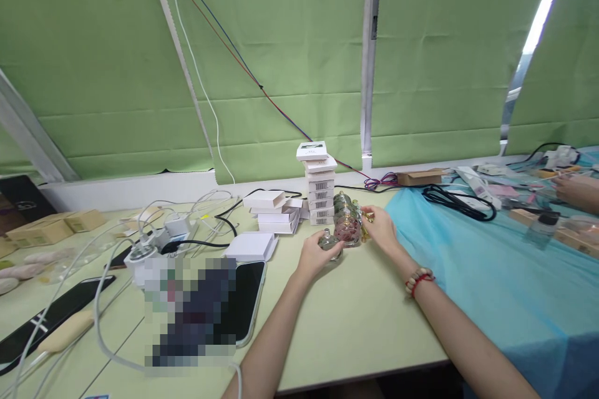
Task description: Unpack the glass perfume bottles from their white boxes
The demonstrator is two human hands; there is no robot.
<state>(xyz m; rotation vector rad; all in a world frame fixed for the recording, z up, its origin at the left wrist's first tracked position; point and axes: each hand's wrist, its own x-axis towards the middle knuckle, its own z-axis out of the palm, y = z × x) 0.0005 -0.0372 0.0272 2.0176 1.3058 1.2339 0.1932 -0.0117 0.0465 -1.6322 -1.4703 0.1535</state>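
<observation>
My left hand [314, 255] is closed around a small clear glass bottle [327, 241] resting on the pale green table [355, 324]. My right hand [380, 226] pinches a small gold cap [369, 217] just right of a cluster of glass bottles filled with pink and green bits [347, 223]. A bead bracelet [418, 279] is on my right wrist. Both hands are close together, in front of a tall stack of white barcoded boxes [320, 186].
A lower pile of white boxes [274, 210] lies left of the stack. A tablet [246, 299], a phone [51, 318], a white power strip with tangled cables [159, 240] fill the left. A blue cloth [491, 274] covers the right, where another person's hand [573, 190] works. Green blinds hang behind.
</observation>
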